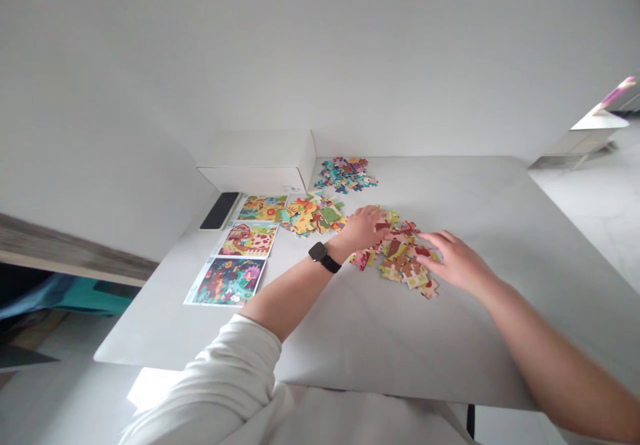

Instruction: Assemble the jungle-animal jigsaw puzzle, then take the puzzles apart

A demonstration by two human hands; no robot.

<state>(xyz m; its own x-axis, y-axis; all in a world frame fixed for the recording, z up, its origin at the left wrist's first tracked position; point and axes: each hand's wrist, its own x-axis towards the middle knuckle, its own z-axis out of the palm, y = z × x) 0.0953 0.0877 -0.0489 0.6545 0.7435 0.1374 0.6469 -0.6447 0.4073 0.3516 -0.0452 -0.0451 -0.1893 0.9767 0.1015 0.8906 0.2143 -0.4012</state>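
Note:
A loose heap of farm-coloured jigsaw pieces (399, 265) lies on the white table (330, 345), in red, brown, green and cream. Over its upper left edge rests my left hand (367, 225), fingers spread out and a black watch on the wrist. My right hand (457, 258) is at the heap's right side, thumb and fingers apart, the fingertips by the pieces. I see nothing held in either hand, though the left fingertips are partly hidden. Further left is a second pile of yellow and green jigsaw pieces (313, 215), beside the left hand.
Three picture sheets lie at the left: a jungle picture (261, 208), a barn picture (249, 240) and a dark picture (230, 281). Behind them are a phone (220, 210) and a white box (255, 178). Teal and purple jigsaw pieces (345, 174) lie near the wall.

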